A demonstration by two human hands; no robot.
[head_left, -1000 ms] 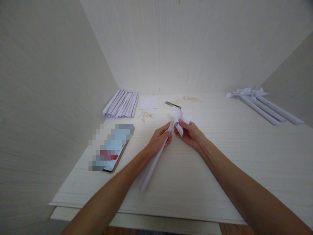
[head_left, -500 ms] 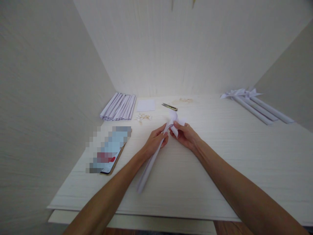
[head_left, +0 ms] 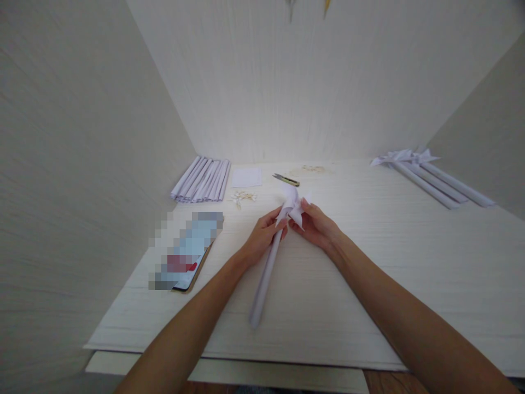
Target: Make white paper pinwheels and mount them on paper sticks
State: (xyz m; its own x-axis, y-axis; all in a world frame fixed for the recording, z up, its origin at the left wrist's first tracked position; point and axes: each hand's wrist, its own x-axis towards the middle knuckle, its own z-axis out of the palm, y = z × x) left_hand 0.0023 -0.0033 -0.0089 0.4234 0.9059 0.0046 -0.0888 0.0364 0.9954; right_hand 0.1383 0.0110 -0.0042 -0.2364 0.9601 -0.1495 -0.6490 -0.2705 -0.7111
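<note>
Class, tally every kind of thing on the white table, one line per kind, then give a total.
Finished paper pinwheels, right rear: 3
Pinwheel in the left hand and right hand: 1
Rolled paper sticks, too overlapped to count: 1 pile
Paper square: 1
Snips: 1
Phone: 1
Total: 8

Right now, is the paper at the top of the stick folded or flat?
Folded: the paper head shows pointed flaps spreading above the rolled stick, pinched between left hand and right hand.

A pixelated patch hides the flat device (head_left: 186, 251), and the scattered bits (head_left: 243, 196) are perhaps too small to identify.
</note>
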